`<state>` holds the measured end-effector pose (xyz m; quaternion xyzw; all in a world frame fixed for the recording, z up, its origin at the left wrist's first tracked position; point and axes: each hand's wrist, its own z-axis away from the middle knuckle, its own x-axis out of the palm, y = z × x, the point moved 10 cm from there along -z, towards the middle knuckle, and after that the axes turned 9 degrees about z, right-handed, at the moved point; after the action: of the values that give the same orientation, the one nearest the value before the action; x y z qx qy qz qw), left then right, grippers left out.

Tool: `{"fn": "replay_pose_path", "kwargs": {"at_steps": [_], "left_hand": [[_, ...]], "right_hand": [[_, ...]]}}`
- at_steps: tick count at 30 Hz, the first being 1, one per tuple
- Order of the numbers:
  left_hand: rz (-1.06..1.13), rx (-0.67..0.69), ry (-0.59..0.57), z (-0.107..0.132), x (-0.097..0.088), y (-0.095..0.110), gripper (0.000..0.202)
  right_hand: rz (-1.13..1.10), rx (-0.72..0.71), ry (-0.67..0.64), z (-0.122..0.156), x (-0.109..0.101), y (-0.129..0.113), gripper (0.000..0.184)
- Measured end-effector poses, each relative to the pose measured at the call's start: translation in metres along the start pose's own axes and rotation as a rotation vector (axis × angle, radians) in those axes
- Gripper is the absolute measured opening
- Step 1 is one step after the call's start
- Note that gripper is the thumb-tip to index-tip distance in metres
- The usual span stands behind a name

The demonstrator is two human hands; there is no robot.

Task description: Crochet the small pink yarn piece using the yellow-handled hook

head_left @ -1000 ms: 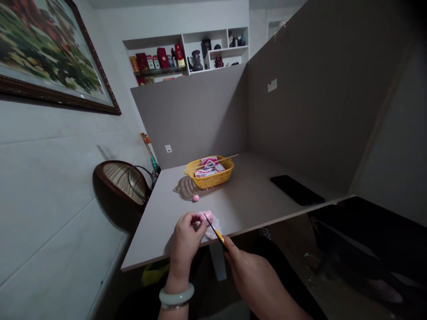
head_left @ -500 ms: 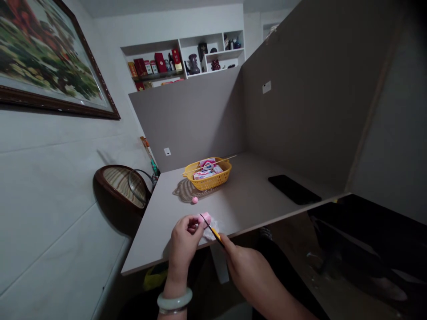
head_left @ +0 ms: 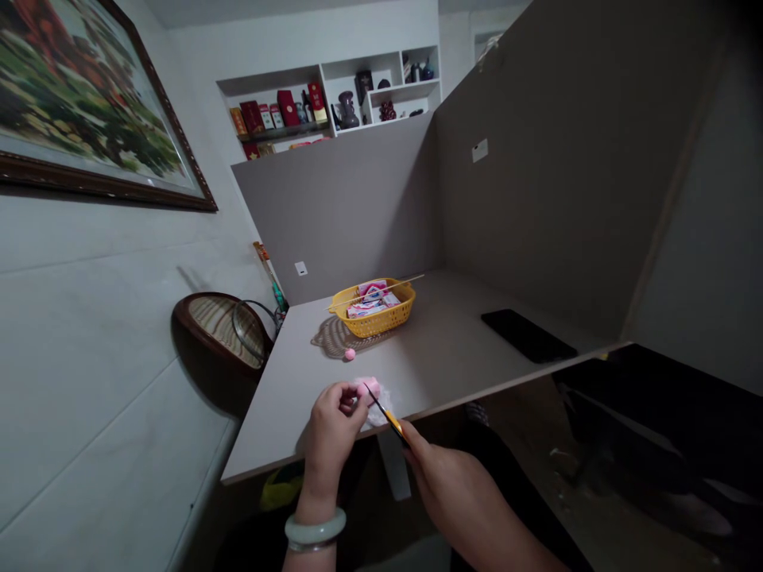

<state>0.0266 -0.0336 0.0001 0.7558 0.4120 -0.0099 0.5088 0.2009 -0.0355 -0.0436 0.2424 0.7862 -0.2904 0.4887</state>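
My left hand, with a pale green bangle on its wrist, pinches a small pink soft piece above the near edge of the grey table. My right hand grips a small yellow-handled knife whose dark blade touches the pink piece. A crumpled clear wrapper lies on the table just beneath the pink piece. A small pink ball sits further back on the table.
A yellow basket with small packets and a thin stick across it stands at the back middle. A black phone lies to the right. Grey partition walls enclose the table. A wooden chair stands to the left.
Both hands stay at the pink piece with the knife on it; the view has shifted slightly.
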Motion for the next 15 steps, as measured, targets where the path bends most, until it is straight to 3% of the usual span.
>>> {"fn": "replay_pose_path", "kwargs": {"at_steps": [10,15], "left_hand": [[0.008,0.065,-0.023,0.003,0.002,0.008,0.022],[0.02,0.066,-0.014,0.001,0.002,0.007,0.021]], "right_hand": [[0.011,-0.012,0.033,0.006,-0.003,0.0,0.042],[0.03,0.013,0.021,-0.011,-0.012,-0.005,0.042]]}}
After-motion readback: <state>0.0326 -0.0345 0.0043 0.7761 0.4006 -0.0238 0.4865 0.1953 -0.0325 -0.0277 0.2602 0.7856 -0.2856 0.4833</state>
